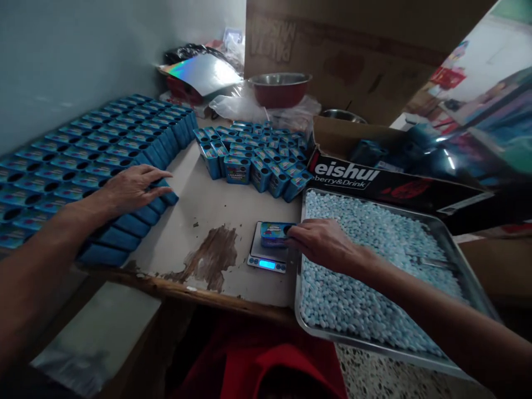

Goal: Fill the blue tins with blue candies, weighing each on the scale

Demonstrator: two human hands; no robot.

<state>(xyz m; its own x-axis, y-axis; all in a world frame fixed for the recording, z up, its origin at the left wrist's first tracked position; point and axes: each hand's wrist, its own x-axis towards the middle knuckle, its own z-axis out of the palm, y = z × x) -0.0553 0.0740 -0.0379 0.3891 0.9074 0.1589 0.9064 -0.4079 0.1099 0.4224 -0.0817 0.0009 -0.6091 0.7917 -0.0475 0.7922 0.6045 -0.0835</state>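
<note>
My right hand [322, 241] reaches over the metal tray's corner and its fingertips pinch at the open end of a small blue box [274, 233] lying on a little digital scale [267, 254] with a lit blue display. The metal tray [451, 246] holds a thick layer of pale blue candies [357, 260]. My left hand [133, 187] rests flat with fingers spread on the near edge of a big stack of blue boxes [83, 160] laid in rows at the left.
A cluster of upright open blue boxes [253, 158] stands behind the scale. A black cardboard carton [374, 180] lies behind the tray. A red metal bowl [279, 88], plastic bags and holographic sheets sit at the back. The worn table edge [199, 291] runs close to me.
</note>
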